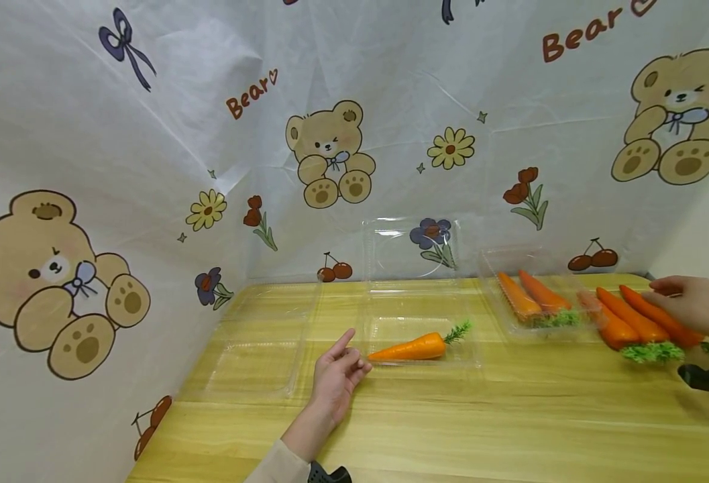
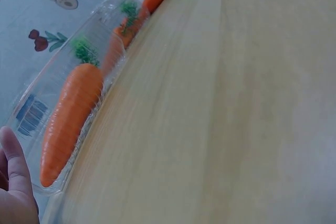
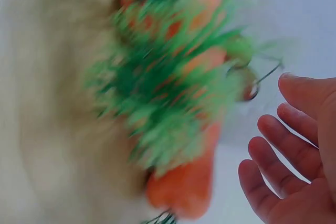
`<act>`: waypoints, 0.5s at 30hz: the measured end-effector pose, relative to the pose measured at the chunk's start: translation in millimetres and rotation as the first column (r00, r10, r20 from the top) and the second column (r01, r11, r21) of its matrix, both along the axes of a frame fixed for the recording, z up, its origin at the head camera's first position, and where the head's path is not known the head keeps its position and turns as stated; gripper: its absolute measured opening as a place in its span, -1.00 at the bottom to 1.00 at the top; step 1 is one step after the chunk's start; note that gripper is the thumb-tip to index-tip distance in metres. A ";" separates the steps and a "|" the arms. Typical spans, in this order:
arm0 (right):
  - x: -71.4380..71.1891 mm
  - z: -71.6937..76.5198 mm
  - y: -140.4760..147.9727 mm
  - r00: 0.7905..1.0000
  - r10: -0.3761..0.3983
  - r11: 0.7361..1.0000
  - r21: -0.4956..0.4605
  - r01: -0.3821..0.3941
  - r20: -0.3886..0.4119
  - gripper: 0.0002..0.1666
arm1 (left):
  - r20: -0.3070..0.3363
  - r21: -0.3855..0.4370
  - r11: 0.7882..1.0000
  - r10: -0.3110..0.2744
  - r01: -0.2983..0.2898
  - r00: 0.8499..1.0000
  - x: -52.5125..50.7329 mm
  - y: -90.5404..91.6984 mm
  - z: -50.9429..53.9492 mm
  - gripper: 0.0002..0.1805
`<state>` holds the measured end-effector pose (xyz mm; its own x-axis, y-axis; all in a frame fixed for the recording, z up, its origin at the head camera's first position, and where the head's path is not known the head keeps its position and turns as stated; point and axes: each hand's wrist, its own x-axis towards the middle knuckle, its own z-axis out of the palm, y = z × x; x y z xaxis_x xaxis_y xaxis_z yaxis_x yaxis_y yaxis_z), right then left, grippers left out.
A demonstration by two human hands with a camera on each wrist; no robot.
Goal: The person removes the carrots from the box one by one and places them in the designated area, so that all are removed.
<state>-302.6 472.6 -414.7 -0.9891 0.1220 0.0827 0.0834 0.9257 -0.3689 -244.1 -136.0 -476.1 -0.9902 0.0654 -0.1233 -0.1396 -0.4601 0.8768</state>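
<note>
An orange carrot point(image 1: 414, 347) with a green top lies in the middle clear plastic box point(image 1: 479, 364), whose lid stands raised against the backdrop. My left hand point(image 1: 337, 379) is beside this box's left end, fingers partly bent near the carrot's tip; whether it touches the box I cannot tell. In the left wrist view the thumb point(image 2: 16, 169) shows by the box's end. My right hand point(image 1: 695, 305) hovers over several loose carrots point(image 1: 640, 322) at the far right. In the right wrist view its fingers are spread and hold nothing; the carrot tops point(image 3: 163, 93) there are blurred.
Another clear box point(image 1: 493, 308) with two carrots stands between the middle box and the loose carrots. At the left lies an open clear box point(image 1: 290, 389). A bear-print sheet point(image 1: 390, 80) rises behind the wood-grain table point(image 1: 451, 429).
</note>
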 end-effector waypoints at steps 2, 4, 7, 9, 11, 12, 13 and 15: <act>0.1 5.8 -6.3 0.998 0.036 0.999 0.034 -0.034 -0.051 -0.19 | 0.003 -0.001 1.000 0.001 -0.001 1.000 0.0 -0.2 -0.4 -0.34; -0.7 11.1 -13.2 0.995 0.058 0.998 0.037 -0.056 -0.079 -0.21 | 0.003 -0.003 1.000 0.001 -0.001 1.000 0.2 -0.2 -0.4 -0.34; -1.8 18.2 -24.1 0.989 0.091 0.996 0.035 -0.087 -0.120 -0.27 | 0.003 -0.003 1.000 0.002 -0.002 1.000 0.2 -0.3 -0.5 -0.34; -1.7 22.2 -32.1 0.983 0.110 0.994 0.037 -0.106 -0.145 -0.30 | 0.000 -0.003 1.000 0.002 -0.002 1.000 0.1 -0.2 -0.4 -0.34; -0.8 25.9 -40.8 0.978 0.130 0.991 0.035 -0.126 -0.165 -0.33 | 0.001 -0.003 1.000 0.002 -0.002 1.000 -0.1 -0.1 -0.2 -0.34; -0.3 27.9 -45.4 0.975 0.139 0.990 0.032 -0.136 -0.174 -0.34 | 0.002 -0.003 1.000 0.002 -0.002 1.000 -0.1 0.0 -0.2 -0.34; 0.3 29.9 -49.9 0.972 0.148 0.989 0.029 -0.145 -0.181 -0.36 | 0.003 -0.002 1.000 0.003 -0.003 1.000 -0.1 0.1 -0.2 -0.34; 1.2 34.0 -59.7 0.971 0.154 0.988 0.014 -0.154 -0.183 -0.37 | 0.004 -0.001 1.000 0.004 -0.004 1.000 -0.1 0.2 -0.2 -0.34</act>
<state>-301.4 412.9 -380.7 -0.9640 -0.0301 0.2642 -0.1287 0.9222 -0.3647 -244.2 -135.8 -476.3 -0.9899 0.0614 -0.1276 -0.1415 -0.4597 0.8767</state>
